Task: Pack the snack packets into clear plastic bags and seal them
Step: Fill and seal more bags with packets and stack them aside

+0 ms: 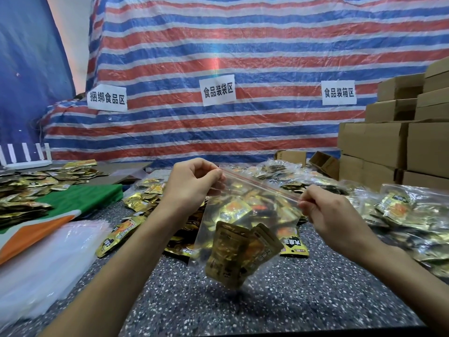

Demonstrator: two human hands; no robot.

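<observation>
A clear plastic zip bag [245,205] with a red strip along its mouth hangs in the air in front of me. Several gold snack packets [233,254] lie in its bottom. My left hand [192,183] pinches the left end of the zip strip. The right end is pinched by my right hand [325,210]. Loose gold snack packets [145,198] are heaped on the speckled grey table [279,300] behind and below the bag.
A stack of empty clear bags [48,259] lies at the left, beside green and orange sheets [80,200]. Filled bags [401,212] pile up at the right. Cardboard boxes [388,142] stand at the back right before a striped tarp with paper signs.
</observation>
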